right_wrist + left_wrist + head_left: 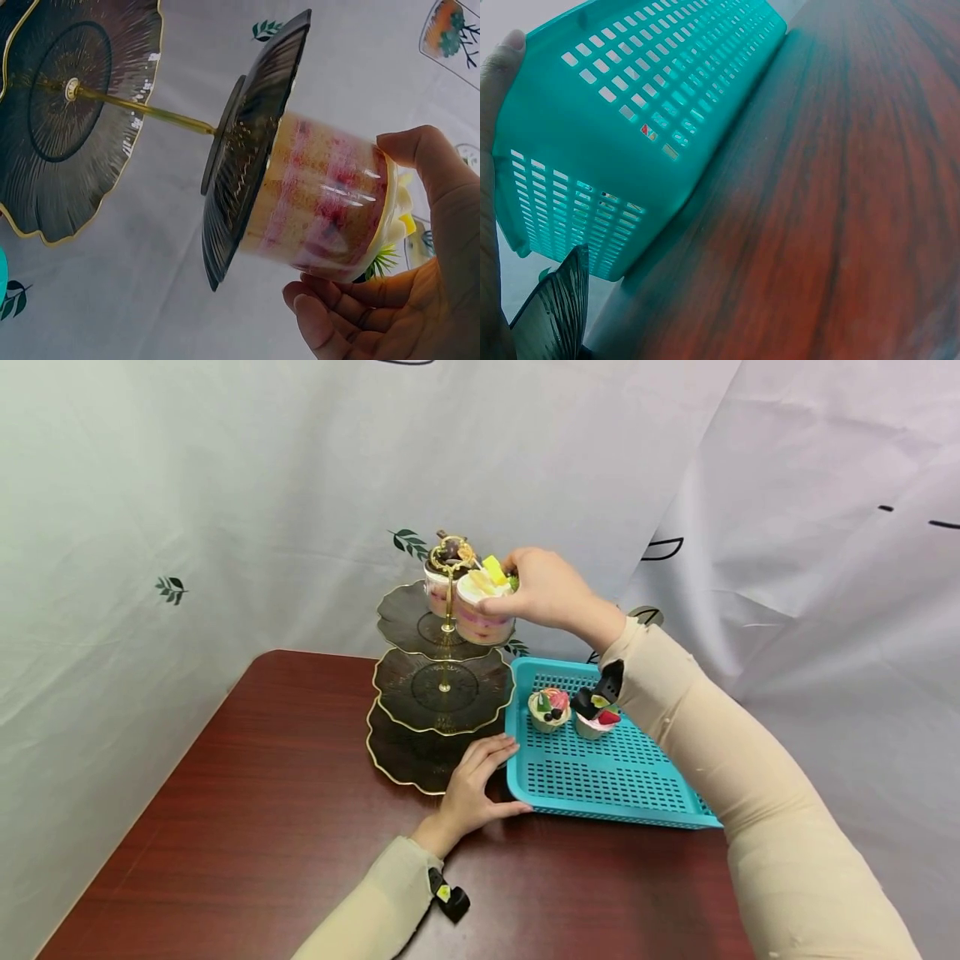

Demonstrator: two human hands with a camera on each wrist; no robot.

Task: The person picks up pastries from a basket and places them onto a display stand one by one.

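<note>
My right hand (pixel 546 587) grips a clear cake cup (pixel 483 606) with pink layers, white cream and yellow pieces on top. In the right wrist view, thumb and fingers hold this cup near its rim, its base against the top plate of the tiered stand (pixel 247 142). Beside it on that plate is a second cup with a chocolate-brown top (pixel 441 585), partly behind the gold ring handle (pixel 450 553). My left hand (pixel 474 789) rests at the near left corner of a turquoise basket (pixel 517 777), thumb along the front rim, fingers extended toward the left rim.
Two cupcakes sit in the basket, one with green and pink toppings (pixel 549 710), one with a red berry (pixel 597 723) partly covered by the right wrist camera. The stand's lower dark plates (pixel 408 689) have gold wavy edges. A white curtain (pixel 225 527) hangs behind the brown table (pixel 262 827).
</note>
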